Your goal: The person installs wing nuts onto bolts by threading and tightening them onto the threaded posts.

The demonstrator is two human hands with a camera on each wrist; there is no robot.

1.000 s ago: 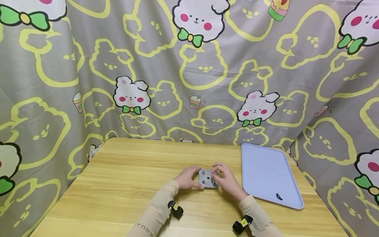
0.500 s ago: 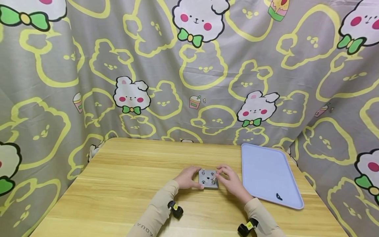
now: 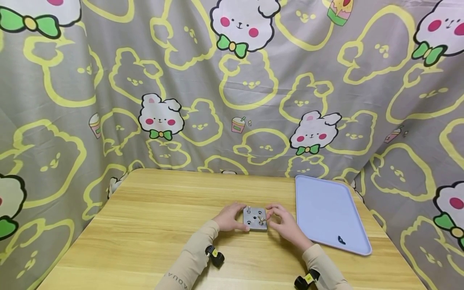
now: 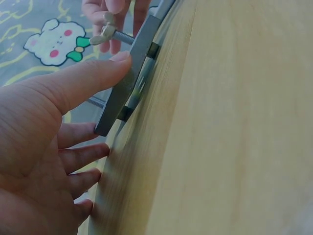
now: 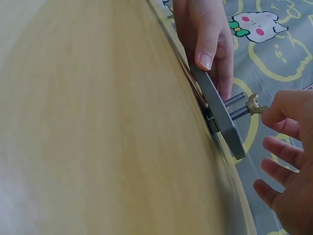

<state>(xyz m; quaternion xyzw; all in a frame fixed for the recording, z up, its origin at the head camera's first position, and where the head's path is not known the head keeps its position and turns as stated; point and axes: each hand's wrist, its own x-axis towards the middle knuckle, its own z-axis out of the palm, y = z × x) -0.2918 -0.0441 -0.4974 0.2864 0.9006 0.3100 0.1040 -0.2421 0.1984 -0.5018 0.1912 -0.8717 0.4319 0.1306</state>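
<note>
A grey metal plate [image 3: 258,212] with several holes stands just above the wooden table, and small dark feet show beneath it in the wrist views. My left hand [image 3: 229,217] grips the plate's left side, thumb [image 4: 105,73] on the near edge and fingers at the far side. Two threaded bolts rise from the plate. A brass-coloured wing nut [image 5: 253,104] sits near the top of one bolt [image 5: 239,113]; the other bolt [image 3: 249,210] is bare. My right hand [image 3: 285,226] pinches one wing of the nut with thumb and index finger, its other fingers loosely bent.
A pale blue tray [image 3: 326,205] lies on the table [image 3: 163,209] to the right, near my right forearm. On it rests a small black piece [image 3: 341,240]. A patterned curtain [image 3: 203,121] hangs behind the table and at both sides.
My right hand has shifted slightly right and down from over the plate to its right side, bringing the wing nut into view. The left hand and plate have stayed put.
</note>
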